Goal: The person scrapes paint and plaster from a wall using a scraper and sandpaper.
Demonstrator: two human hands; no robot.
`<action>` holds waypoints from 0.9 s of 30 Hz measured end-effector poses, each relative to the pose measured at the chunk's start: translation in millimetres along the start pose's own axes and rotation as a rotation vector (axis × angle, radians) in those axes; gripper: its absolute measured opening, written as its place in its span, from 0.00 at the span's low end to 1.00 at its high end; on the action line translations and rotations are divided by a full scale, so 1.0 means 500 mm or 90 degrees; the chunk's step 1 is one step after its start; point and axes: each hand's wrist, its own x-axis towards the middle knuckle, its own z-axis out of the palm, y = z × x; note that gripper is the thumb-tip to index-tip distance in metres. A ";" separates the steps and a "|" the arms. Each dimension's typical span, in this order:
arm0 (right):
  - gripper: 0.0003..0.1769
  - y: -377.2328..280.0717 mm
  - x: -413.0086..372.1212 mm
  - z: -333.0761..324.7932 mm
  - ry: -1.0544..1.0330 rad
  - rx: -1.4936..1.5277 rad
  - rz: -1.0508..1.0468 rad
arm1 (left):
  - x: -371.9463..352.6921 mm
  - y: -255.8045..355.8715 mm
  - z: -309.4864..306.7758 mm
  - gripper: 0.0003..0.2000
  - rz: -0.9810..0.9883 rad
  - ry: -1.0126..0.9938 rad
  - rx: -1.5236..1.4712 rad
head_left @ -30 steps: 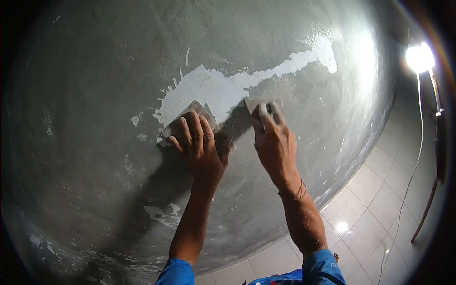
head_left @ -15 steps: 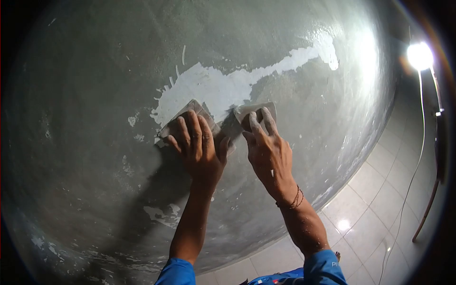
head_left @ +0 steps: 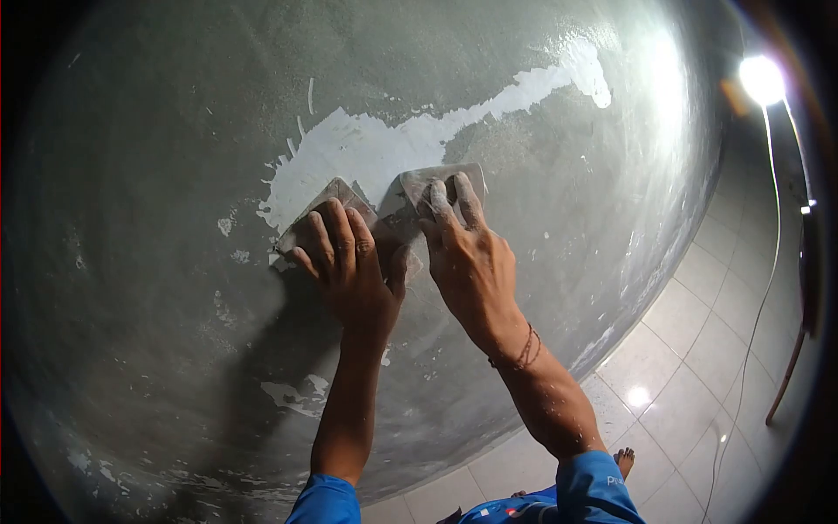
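My left hand [head_left: 345, 262] presses a thin, squarish putty scraper [head_left: 295, 236] flat against a curved grey wall [head_left: 175, 175], fingers spread across its face and thumb apart on the right. Just to the right, my right hand [head_left: 471, 271] grips a second flat scraper [head_left: 419, 182], with dusty fingertips on its face and the thumb mostly hidden. Both scrapers are at the lower edge of a white putty patch [head_left: 349, 144], which stretches in a narrowing band to the upper right.
Pale floor tiles [head_left: 681, 323] lie along the wall's lower right edge. A bright lamp [head_left: 763, 80] shines at the upper right, with a cable [head_left: 775, 210] hanging from it. A brown rod [head_left: 786, 380] stands below. A bare foot [head_left: 624, 461] shows near my right sleeve.
The view has shifted slightly, so the wall appears further left and up. My right hand has moved left and a little up with its scraper. My left hand stays nearly in place on the wall.
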 end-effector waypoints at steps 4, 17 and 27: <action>0.26 -0.001 -0.011 -0.004 -0.038 0.005 0.032 | 0.008 -0.002 0.006 0.33 0.003 0.021 0.027; 0.29 0.021 -0.037 0.018 0.000 0.037 -0.061 | -0.003 -0.013 0.000 0.37 0.015 -0.022 0.005; 0.20 0.014 0.024 -0.010 0.008 0.026 0.087 | -0.002 -0.009 -0.008 0.33 0.016 -0.029 -0.010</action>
